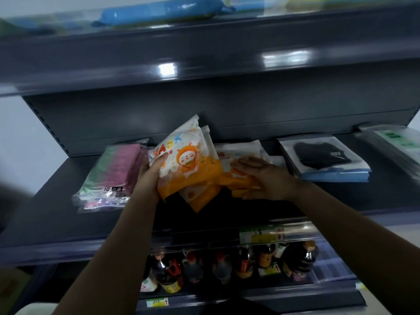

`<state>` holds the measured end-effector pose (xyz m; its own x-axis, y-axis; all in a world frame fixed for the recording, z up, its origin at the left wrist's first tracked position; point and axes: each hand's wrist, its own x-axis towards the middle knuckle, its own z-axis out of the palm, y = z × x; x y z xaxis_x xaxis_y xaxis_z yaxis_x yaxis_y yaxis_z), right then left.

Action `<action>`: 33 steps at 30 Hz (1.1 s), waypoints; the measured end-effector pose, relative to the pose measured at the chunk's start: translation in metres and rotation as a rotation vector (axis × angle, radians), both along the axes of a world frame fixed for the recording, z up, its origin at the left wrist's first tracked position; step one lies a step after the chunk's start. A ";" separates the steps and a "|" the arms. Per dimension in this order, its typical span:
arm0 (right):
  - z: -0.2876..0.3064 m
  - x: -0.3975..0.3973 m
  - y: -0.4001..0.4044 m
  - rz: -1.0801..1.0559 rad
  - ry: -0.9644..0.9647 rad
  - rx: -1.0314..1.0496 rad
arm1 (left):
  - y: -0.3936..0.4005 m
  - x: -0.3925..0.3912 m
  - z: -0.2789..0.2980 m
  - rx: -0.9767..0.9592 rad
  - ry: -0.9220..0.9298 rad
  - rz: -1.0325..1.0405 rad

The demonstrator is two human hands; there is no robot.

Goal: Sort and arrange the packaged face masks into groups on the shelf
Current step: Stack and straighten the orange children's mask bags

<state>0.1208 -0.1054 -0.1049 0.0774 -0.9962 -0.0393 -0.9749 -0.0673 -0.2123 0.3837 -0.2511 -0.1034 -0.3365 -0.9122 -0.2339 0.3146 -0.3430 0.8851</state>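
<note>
My left hand grips a tilted bundle of orange-and-white cartoon mask packs above the dark shelf. My right hand lies on a second pile of orange-and-white packs lying on the shelf, thumb under their front edge. A stack of pink and green mask packs lies to the left. To the right lies a stack of black mask packs, and clear green-printed packs sit at the far right.
An upper shelf hangs overhead with blue packages on it. Below the mask shelf stands a row of dark sauce bottles. A price label sits on the shelf's front rail.
</note>
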 end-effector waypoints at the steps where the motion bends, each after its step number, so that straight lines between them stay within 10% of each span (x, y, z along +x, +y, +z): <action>1: 0.005 0.003 -0.003 -0.002 -0.071 -0.006 | -0.001 -0.002 -0.002 0.016 0.010 0.000; 6: 0.028 -0.004 0.011 -0.212 -0.575 0.025 | 0.006 -0.006 0.011 -0.077 -0.040 0.135; 15: 0.009 -0.015 0.001 -0.542 -0.558 0.055 | -0.003 -0.028 0.004 -0.001 -0.096 0.102; 19: 0.004 -0.015 -0.028 -0.732 -1.119 -0.075 | -0.010 -0.047 0.011 0.022 -0.134 0.073; 33: 0.023 -0.007 -0.048 -0.684 -1.690 0.011 | -0.026 -0.080 0.019 0.039 -0.220 -0.076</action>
<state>0.1138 -0.1529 -0.0817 -0.3386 -0.8665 -0.3669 0.4107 0.2147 -0.8861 0.3035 -0.2769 -0.0842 -0.3408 -0.8751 -0.3436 0.0876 -0.3935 0.9152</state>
